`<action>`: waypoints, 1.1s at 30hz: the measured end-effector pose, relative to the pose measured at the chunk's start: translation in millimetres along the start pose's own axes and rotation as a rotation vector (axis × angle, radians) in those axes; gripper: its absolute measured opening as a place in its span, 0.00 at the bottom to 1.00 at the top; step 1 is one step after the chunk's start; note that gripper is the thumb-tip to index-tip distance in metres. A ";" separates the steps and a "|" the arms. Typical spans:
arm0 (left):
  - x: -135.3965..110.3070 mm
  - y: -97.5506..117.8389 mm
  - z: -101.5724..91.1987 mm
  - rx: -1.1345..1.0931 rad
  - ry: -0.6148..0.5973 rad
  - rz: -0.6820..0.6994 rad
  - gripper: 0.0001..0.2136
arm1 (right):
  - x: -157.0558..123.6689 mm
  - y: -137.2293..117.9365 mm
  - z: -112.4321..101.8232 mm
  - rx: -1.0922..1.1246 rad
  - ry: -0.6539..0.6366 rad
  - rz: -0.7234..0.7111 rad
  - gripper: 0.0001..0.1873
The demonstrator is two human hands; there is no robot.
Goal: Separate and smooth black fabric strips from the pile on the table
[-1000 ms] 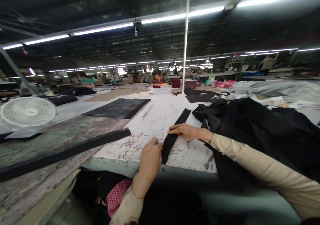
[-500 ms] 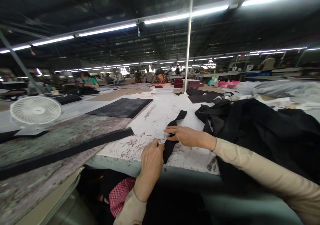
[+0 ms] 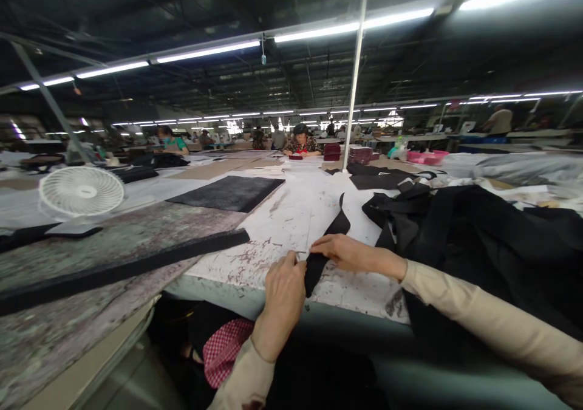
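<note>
A narrow black fabric strip point(image 3: 317, 274) lies at the front edge of the white worktable point(image 3: 273, 218), its far end twisted up to a point. My right hand point(image 3: 344, 252) comes in from the right, with its thumb and fingers closed on the strip's middle. At the strip's left edge is my left hand point(image 3: 285, 291), its fingers curled and the fingertips pinched on the fabric near the table edge. The undersides of the left fingers are hidden.
A large heap of black fabric point(image 3: 483, 240) covers the right side. On the left are a long black strip point(image 3: 136, 270), a flat black panel point(image 3: 230, 192) and a white fan point(image 3: 82, 190). A thin pole point(image 3: 355, 76) stands farther back; a co-worker point(image 3: 301, 144) sits beyond.
My right fingers, stretched out before, have drawn together on the strip. The strip's far end has turned and narrowed to a point. The whole view has shifted slightly.
</note>
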State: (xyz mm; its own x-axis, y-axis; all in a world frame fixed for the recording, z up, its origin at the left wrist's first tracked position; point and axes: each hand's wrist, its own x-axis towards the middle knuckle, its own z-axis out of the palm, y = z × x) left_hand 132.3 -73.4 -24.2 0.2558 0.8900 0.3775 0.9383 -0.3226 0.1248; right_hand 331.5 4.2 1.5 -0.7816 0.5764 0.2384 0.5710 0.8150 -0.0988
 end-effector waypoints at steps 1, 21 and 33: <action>-0.3 -2.3 -0.2 -0.051 -0.001 -0.012 0.12 | 0.3 -5.6 3.9 0.026 -0.030 -0.014 0.28; -31.2 -27.8 2.5 -0.578 0.243 -0.027 0.08 | -2.8 -31.9 -7.8 -0.076 -0.235 -0.123 0.38; -41.6 -35.0 -6.4 -0.654 0.250 -0.063 0.08 | 0.8 -40.6 -11.7 -0.178 -0.256 -0.139 0.41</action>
State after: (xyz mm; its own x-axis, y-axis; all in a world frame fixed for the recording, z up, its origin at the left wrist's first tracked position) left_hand 87.4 -101.2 -38.3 0.0705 0.8377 0.5416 0.5965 -0.4706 0.6502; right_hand 310.6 -29.1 17.0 -0.8798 0.4751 -0.0149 0.4718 0.8768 0.0931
